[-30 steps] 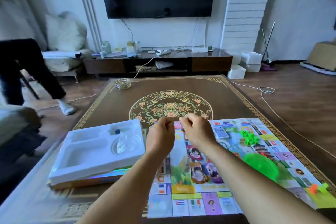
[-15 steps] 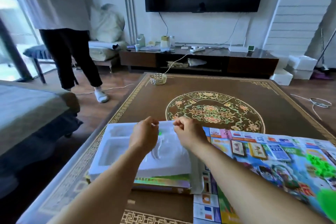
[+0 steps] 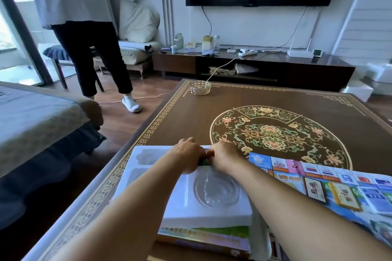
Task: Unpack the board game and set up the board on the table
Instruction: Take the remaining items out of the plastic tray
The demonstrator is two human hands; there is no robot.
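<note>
Pinching a small dark-green piece (image 3: 205, 162), both hands' (image 3: 188, 160) (image 3: 226, 160) grips meet over the white tray (image 3: 212, 211).

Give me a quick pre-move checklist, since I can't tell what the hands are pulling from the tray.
1. Both hands on the piece: left hand and right hand meet over a small dark green item: ok.
2. What the item is: cannot tell.
3. White tray sits on the game box: ok.
4. Game board unfolded on the table: ok.
5. Board fully flat: cannot tell.
6. Glass ashtray far from the work: ok.
</note>
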